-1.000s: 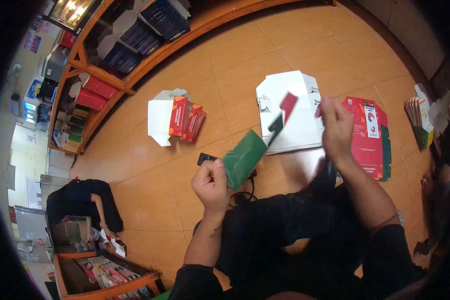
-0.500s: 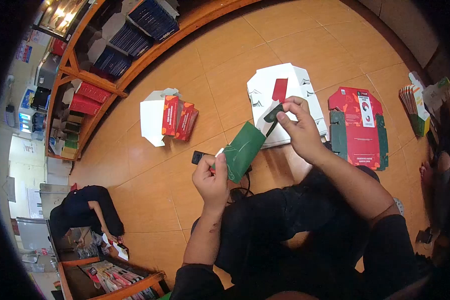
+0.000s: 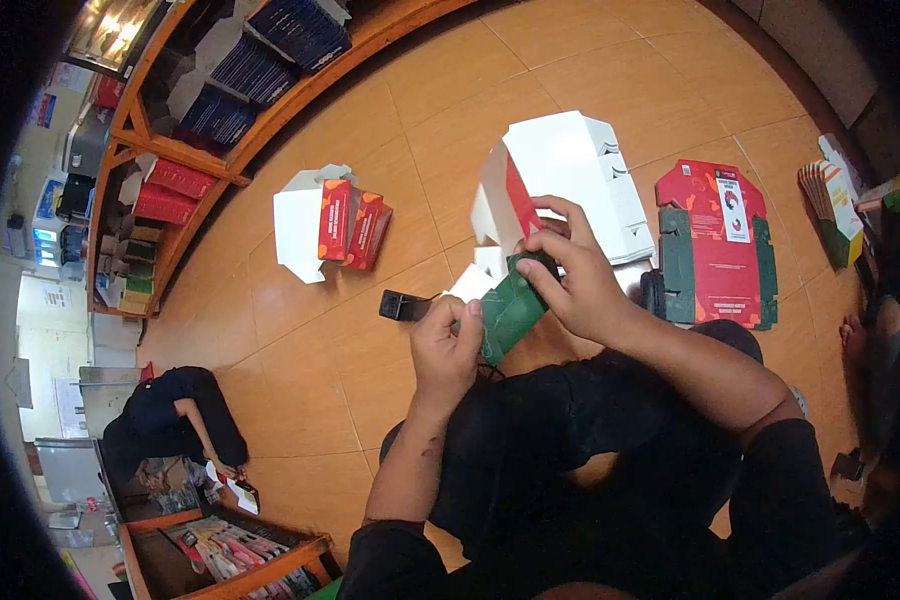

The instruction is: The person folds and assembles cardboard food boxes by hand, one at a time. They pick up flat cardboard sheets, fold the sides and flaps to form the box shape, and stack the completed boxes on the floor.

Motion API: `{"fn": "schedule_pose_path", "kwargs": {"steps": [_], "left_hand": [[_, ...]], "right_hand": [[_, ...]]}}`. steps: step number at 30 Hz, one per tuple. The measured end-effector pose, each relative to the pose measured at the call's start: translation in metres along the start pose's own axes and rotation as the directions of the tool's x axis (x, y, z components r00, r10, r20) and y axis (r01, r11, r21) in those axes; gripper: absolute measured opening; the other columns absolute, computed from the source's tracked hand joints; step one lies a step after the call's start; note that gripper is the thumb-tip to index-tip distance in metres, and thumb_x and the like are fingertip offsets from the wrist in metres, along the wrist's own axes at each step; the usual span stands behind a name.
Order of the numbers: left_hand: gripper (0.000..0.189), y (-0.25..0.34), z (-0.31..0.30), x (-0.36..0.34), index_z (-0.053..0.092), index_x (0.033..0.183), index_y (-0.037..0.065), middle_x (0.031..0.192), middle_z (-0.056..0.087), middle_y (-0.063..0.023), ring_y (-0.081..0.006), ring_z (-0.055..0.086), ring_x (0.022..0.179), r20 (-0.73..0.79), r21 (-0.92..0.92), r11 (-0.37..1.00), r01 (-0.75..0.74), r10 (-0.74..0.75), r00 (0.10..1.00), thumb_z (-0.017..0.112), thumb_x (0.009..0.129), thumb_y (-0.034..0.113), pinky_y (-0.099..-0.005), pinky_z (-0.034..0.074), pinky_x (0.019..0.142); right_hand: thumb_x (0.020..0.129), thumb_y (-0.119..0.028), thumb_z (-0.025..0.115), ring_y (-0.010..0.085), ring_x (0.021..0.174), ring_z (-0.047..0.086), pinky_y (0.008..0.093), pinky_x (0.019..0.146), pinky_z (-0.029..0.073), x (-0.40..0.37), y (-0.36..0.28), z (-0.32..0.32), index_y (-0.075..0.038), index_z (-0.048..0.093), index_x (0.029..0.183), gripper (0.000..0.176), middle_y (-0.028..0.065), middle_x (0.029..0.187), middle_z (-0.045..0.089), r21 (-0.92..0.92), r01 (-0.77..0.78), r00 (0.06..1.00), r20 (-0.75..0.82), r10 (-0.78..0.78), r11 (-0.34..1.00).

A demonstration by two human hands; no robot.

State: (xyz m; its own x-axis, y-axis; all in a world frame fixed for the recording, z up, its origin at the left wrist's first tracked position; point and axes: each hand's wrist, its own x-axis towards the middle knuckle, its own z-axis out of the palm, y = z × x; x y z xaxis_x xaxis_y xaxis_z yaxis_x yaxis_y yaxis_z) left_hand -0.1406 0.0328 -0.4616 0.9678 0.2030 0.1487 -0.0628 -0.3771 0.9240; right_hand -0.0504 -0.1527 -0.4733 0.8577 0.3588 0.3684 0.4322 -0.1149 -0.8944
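Note:
Between my two hands is a partly folded carton [image 3: 513, 312], green on the panel toward me, with a red panel and white inner flaps standing out. My left hand [image 3: 443, 340] pinches its left end, thumb on the green side. My right hand [image 3: 582, 275] grips the far right end near the red panel. Just beyond the carton lies a stack of flat cartons [image 3: 565, 160], white side up. To the right of it a flat red carton [image 3: 727, 260] with green side flaps rests on the floor.
On the tiled floor at left, small red boxes [image 3: 350, 225] sit in a white open carton [image 3: 298, 235]. A black object [image 3: 398, 305] lies near my left hand. Wooden shelves [image 3: 255, 150] hold boxed stock. Another person [image 3: 178, 420] bends at far left. More cartons [image 3: 832, 210] stand far right.
The carton has turned and opened, so its red panel and white flaps now stand out beyond the green face. My hands have come closer together, the left moving right and the right moving down.

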Motion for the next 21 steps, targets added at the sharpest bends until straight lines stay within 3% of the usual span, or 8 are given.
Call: {"fn": "schedule_pose_path", "kwargs": {"steps": [2, 5, 8, 11, 15, 17, 20, 21], "left_hand": [[0.029, -0.002, 0.004, -0.002, 0.05, 0.069, 0.002, 0.063, 0.049, -0.0067, -0.0172, 0.046, 0.059, -0.046, 0.123, 0.985, -0.124, 0.131, 0.99, 0.061, 0.093, 0.011, -0.0303, 0.037, 0.057], [0.027, 0.0, 0.003, -0.001, 0.05, 0.068, 0.003, 0.064, 0.05, -0.0094, -0.024, 0.047, 0.062, -0.054, 0.184, 0.955, -0.232, 0.246, 0.968, 0.062, 0.092, 0.009, -0.0334, 0.038, 0.061], [0.026, 0.005, 0.003, -0.001, 0.051, 0.068, 0.004, 0.064, 0.05, -0.0083, -0.0237, 0.046, 0.061, -0.02, 0.184, 0.919, -0.348, 0.357, 0.934, 0.063, 0.091, 0.008, -0.0338, 0.037, 0.061], [0.024, 0.005, 0.006, 0.0, 0.051, 0.069, 0.004, 0.065, 0.052, -0.008, -0.0238, 0.047, 0.061, -0.039, 0.2, 0.89, -0.41, 0.425, 0.904, 0.064, 0.09, 0.007, -0.0344, 0.036, 0.061], [0.024, 0.004, 0.002, -0.002, 0.051, 0.069, 0.005, 0.065, 0.053, -0.0075, -0.0239, 0.048, 0.061, -0.033, 0.233, 0.857, -0.459, 0.479, 0.877, 0.064, 0.09, 0.008, -0.0349, 0.036, 0.062], [0.024, 0.004, 0.004, -0.002, 0.053, 0.07, 0.006, 0.066, 0.054, -0.0066, -0.0245, 0.049, 0.063, 0.022, 0.353, 0.763, -0.542, 0.572, 0.82, 0.066, 0.089, 0.009, -0.0352, 0.037, 0.063], [0.022, 0.008, 0.009, -0.001, 0.054, 0.071, 0.008, 0.065, 0.054, -0.0052, -0.0252, 0.051, 0.063, 0.048, 0.419, 0.642, -0.642, 0.691, 0.722, 0.067, 0.089, 0.009, -0.0353, 0.038, 0.064], [0.011, 0.009, 0.007, -0.002, 0.058, 0.081, 0.006, 0.077, 0.058, -0.0087, -0.0256, 0.057, 0.078, 0.115, 0.417, 0.652, -0.633, 0.654, 0.748, 0.063, 0.091, 0.009, -0.0337, 0.042, 0.073]], "right_hand": [[0.089, -0.011, 0.065, 0.0364, 0.122, 0.05, 0.0424, 0.103, 0.042, -0.001, -0.002, -0.001, -0.002, 0.066, 0.097, 0.012, 0.0196, 0.136, 0.04, 0.076, -0.03, 0.997, 0.068, 0.025, 0.997], [0.091, -0.014, 0.065, 0.0331, 0.123, 0.051, 0.0407, 0.103, 0.041, 0.0, 0.011, 0.0, -0.005, 0.066, 0.096, 0.011, 0.0173, 0.131, 0.047, 0.264, -0.135, 0.972, 0.223, 0.076, 0.955], [0.096, -0.015, 0.061, 0.0214, 0.12, 0.051, 0.034, 0.098, 0.043, 0.006, 0.016, -0.002, -0.004, 0.065, 0.099, 0.012, 0.0129, 0.13, 0.049, 0.17, -0.095, 0.943, 0.33, 0.035, 0.981], [0.097, -0.016, 0.06, 0.021, 0.12, 0.051, 0.0328, 0.097, 0.044, 0.0, 0.017, 0.01, -0.004, 0.066, 0.105, 0.015, 0.0126, 0.127, 0.052, 0.146, -0.055, 0.985, 0.172, 0.029, 0.988], [0.097, -0.015, 0.06, 0.0211, 0.121, 0.051, 0.0323, 0.097, 0.043, -0.002, 0.001, 0.006, -0.003, 0.067, 0.105, 0.017, 0.0129, 0.128, 0.052, 0.271, -0.177, 0.957, 0.274, 0.101, 0.946], [0.094, -0.02, 0.063, 0.0289, 0.116, 0.056, 0.0361, 0.098, 0.043, -0.007, -0.001, 0.01, -0.004, 0.068, 0.106, 0.021, 0.0176, 0.127, 0.057, 0.326, -0.077, 0.966, 0.257, -0.01, 0.942], [0.092, -0.019, 0.065, 0.0252, 0.111, 0.058, 0.0341, 0.095, 0.044, -0.008, 0.0, 0.01, 0.001, 0.066, 0.099, 0.021, 0.0178, 0.126, 0.057, 0.296, -0.024, 0.989, 0.145, -0.021, 0.955], [0.092, -0.017, 0.066, 0.0211, 0.104, 0.058, 0.0317, 0.091, 0.045, -0.006, 0.001, 0.009, 0.003, 0.064, 0.094, 0.021, 0.0158, 0.119, 0.059, 0.315, 0.001, 0.998, 0.06, -0.021, 0.949]]}}
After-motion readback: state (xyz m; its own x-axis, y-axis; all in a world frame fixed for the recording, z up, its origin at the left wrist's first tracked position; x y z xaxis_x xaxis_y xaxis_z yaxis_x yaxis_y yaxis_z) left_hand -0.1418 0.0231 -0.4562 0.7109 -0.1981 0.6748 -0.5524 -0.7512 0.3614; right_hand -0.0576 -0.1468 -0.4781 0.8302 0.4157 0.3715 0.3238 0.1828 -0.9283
